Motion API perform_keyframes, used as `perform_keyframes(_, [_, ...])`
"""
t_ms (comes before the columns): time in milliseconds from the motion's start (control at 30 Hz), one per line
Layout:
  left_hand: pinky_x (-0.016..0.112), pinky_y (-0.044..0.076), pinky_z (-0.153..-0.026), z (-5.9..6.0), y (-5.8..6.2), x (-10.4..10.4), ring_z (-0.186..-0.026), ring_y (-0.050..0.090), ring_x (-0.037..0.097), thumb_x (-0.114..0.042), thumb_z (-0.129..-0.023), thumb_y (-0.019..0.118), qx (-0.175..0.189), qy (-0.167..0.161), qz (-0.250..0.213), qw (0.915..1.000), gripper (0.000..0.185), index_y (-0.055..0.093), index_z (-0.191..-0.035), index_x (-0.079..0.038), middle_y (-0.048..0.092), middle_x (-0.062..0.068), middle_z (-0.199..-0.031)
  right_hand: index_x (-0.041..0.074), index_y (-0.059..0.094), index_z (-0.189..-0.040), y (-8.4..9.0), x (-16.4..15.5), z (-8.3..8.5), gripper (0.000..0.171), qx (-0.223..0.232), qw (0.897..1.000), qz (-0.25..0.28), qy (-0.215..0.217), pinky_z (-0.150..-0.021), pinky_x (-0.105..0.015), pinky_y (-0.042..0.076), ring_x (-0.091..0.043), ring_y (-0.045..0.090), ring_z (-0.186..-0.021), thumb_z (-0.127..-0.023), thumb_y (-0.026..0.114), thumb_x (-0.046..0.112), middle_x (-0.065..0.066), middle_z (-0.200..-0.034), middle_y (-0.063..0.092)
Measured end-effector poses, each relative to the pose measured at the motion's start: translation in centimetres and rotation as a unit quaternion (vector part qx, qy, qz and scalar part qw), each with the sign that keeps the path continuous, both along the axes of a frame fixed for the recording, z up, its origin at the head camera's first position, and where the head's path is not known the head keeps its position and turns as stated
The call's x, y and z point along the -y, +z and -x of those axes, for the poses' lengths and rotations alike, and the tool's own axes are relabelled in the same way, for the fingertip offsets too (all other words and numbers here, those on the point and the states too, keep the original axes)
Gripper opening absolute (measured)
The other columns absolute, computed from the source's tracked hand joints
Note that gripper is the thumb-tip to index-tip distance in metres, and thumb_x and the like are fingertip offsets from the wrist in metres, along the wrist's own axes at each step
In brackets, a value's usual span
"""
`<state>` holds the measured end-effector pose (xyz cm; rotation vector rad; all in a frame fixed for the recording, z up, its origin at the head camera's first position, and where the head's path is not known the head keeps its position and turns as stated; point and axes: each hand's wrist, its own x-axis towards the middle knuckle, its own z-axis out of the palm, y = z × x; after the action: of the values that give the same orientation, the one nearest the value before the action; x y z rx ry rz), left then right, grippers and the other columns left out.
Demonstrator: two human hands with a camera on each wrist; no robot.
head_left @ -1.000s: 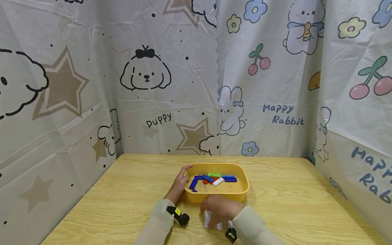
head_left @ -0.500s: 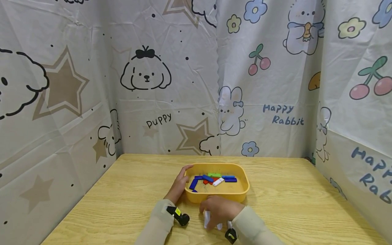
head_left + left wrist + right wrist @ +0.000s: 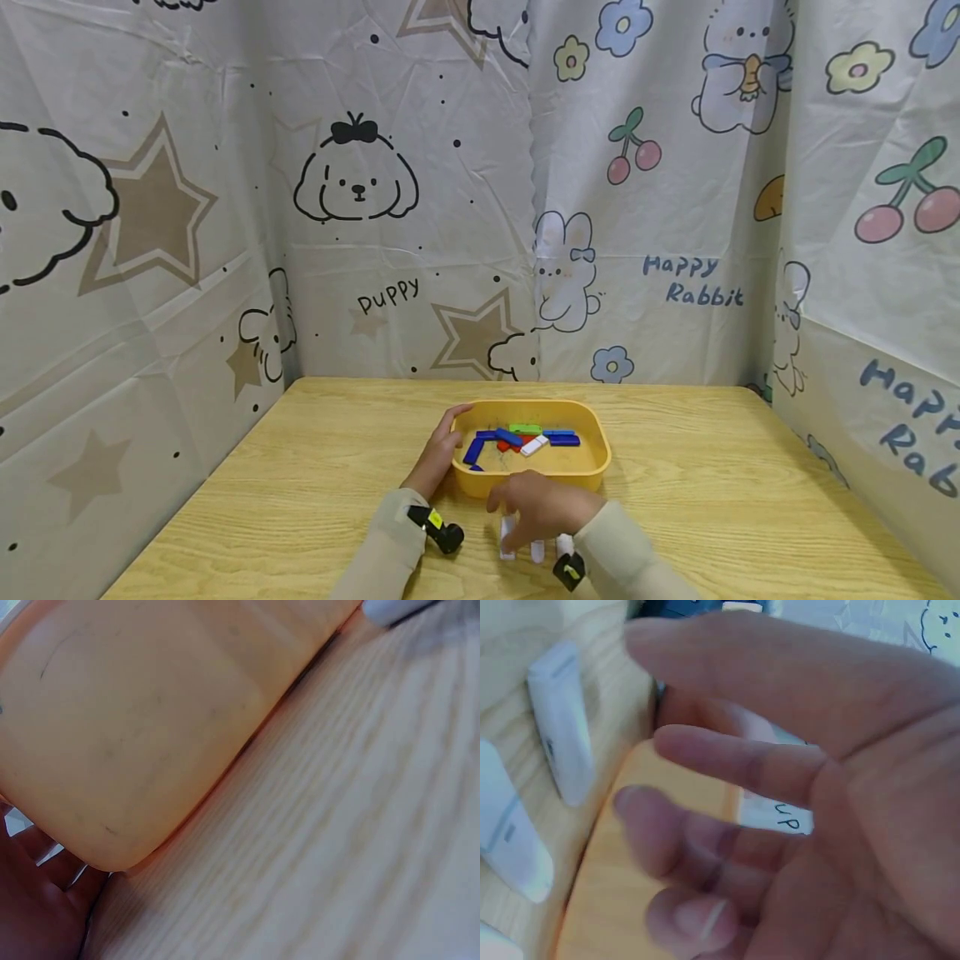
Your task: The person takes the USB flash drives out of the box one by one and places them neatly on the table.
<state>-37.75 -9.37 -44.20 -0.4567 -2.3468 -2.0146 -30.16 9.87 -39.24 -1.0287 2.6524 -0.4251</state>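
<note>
My left hand (image 3: 437,457) holds the left end of a yellow plastic bin (image 3: 540,483), its fingers against the outer wall in the left wrist view. My right hand (image 3: 543,507) hovers in front of the bin with its fingers loosely bent and nothing between them. Below it, a white stick (image 3: 507,546) that looks like a capped USB flash drive lies on the table. A second white stick (image 3: 537,552) and a third white stick (image 3: 565,545) lie to its right. In the right wrist view, a white stick (image 3: 562,727) lies just beyond the thumb tip.
Inside the bin lie several similar sticks: blue sticks (image 3: 474,451), a green stick (image 3: 525,429), red pieces (image 3: 504,447) and a white stick (image 3: 535,445). The wooden table (image 3: 337,467) is backed by a patterned curtain (image 3: 420,250). Small cameras (image 3: 450,537) sit on both wrists.
My right hand has lifted slightly and its fingers have loosened, uncovering more of the white sticks. The left hand and the bin have stayed in place.
</note>
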Motion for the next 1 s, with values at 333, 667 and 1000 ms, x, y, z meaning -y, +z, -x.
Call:
perform_keyframes(333, [0.055, 0.019, -0.109, 0.0, -0.2, 0.2, -0.138, 0.027, 0.039, 0.004, -0.085, 0.035, -0.007, 0.005, 0.008, 0.9999, 0.058, 0.039, -0.142, -0.002, 0.034, 0.022, -0.149, 0.01, 0.07, -0.101, 0.3, -2.1, 2.2, 0.015, -0.093, 0.98, 0.177, -0.015, -0.06, -0.023, 0.045, -0.007, 0.052, -0.064, -0.087, 0.07, 0.017, 0.007, -0.077, 0.059])
perform_keyframes(667, [0.058, 0.015, -0.11, 0.0, -0.8, -0.9, -0.139, 0.025, 0.038, 0.003, -0.083, 0.035, -0.02, 0.016, 0.009, 0.9996, 0.059, 0.039, -0.141, -0.003, 0.034, 0.019, -0.15, 0.013, 0.069, -0.097, -1.7, -5.2, 5.0, 0.011, -0.111, 0.96, 0.214, -0.143, -0.057, -0.025, 0.044, -0.013, 0.05, -0.066, -0.089, 0.063, 0.01, 0.006, -0.076, 0.055])
perform_keyframes(1000, [0.058, 0.015, -0.11, 3.0, -3.3, 0.1, -0.14, 0.025, 0.036, 0.003, -0.084, 0.037, -0.026, 0.026, 0.014, 0.9992, 0.059, 0.042, -0.141, -0.008, 0.036, 0.016, -0.15, 0.008, 0.069, -0.102, -2.7, -5.0, 7.3, 0.016, -0.095, 0.966, 0.177, -0.16, -0.081, -0.042, 0.047, -0.021, 0.053, -0.085, -0.087, 0.067, 0.011, -0.007, -0.098, 0.063])
